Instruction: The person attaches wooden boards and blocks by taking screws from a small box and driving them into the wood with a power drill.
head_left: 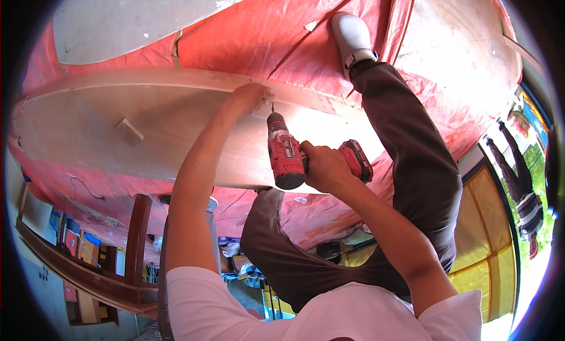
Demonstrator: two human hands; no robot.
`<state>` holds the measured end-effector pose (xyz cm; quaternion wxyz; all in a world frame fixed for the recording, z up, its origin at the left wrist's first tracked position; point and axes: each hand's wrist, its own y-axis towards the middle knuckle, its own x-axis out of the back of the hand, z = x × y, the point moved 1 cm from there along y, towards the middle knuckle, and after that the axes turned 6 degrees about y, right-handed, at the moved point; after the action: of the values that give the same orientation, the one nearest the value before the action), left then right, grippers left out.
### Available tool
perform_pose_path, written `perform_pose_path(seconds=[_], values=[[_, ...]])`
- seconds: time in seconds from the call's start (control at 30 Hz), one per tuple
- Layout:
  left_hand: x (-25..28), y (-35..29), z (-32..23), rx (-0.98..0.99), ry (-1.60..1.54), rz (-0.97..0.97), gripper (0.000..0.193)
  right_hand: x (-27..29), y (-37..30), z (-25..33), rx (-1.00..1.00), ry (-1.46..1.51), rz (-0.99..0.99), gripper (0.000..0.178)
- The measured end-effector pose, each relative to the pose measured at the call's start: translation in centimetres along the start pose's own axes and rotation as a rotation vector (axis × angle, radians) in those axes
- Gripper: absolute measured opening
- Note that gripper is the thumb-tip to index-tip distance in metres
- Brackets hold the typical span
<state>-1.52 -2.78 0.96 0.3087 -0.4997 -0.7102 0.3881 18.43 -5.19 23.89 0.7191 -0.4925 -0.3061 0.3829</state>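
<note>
My right hand (326, 167) is wrapped round the handle of a red and black cordless drill (285, 155). The drill's thin bit (272, 107) points away from me, close to the raised edge strip (300, 96) of a long curved wooden panel (176, 123). My left hand (250, 98) rests at that strip just left of the bit, its fingers closed together. Whatever they pinch is too small to make out. A small wooden piece (129, 129) lies on the panel to the left.
Red plastic sheeting (247, 40) spreads under the panel. A pale board (135, 23) lies beyond at the far left, another large one (456, 40) at the right. My grey shoe (351, 37) stands on the sheeting. Dark wooden framing (138, 241) is at the lower left; a person (521, 176) is far right.
</note>
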Motion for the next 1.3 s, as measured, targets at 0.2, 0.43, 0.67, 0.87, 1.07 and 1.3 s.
perform_pose_path(seconds=[0.2,0.43,0.67,0.87,1.07,1.3], values=[[1.0,-1.4,2.0,-0.139,0.347,-0.282,0.024,-0.1,0.2,-0.2,0.003,-0.003,0.016,0.030],[-2.0,-3.9,0.5,-0.147,0.743,-0.530,0.043,0.4,0.1,0.6,-0.028,0.020,-0.005,0.031],[-2.5,-2.6,1.2,-0.421,0.417,-0.606,0.037,-0.1,0.1,0.6,-0.020,0.018,-0.060,0.039],[-2.6,-1.9,1.1,-0.339,0.474,-0.486,0.040,-0.1,-0.1,0.5,-0.044,0.002,0.017,0.039],[-2.1,0.7,0.9,-0.166,0.611,-0.188,0.049,-0.1,0.0,0.3,0.008,0.032,-0.053,0.039],[-2.4,0.8,1.9,-0.365,0.469,-0.260,0.042,-0.3,0.0,-0.3,-0.021,0.023,-0.013,0.032]])
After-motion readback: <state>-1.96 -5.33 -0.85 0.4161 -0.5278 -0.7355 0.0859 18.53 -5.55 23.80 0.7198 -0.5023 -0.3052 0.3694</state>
